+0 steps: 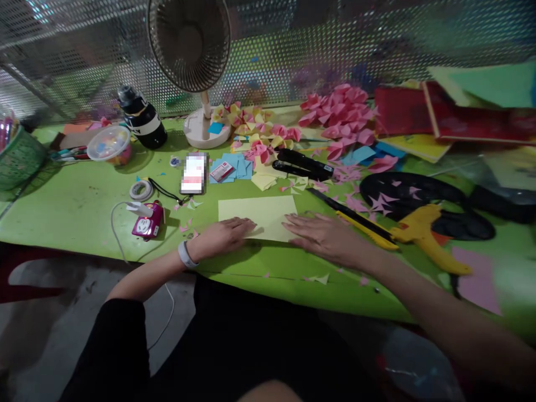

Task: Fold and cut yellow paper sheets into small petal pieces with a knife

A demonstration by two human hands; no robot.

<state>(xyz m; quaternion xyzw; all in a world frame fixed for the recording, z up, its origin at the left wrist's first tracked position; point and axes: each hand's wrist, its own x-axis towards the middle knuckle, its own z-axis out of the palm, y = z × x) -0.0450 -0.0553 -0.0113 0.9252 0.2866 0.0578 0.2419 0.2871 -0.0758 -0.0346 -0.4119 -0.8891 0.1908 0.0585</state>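
While resting left hand and right hand on the yellow paper near the tabletop's front edge, with fingers stretched out and gripping nothing, probably needed soft, even pressing.

Fan: one. Left of fan: one bottle, one basket. Nearer than fan: one phone, one yellow sheet, two hands. Right of fan: one stapler, one glue gun.

Smooth, matt paper sheet.
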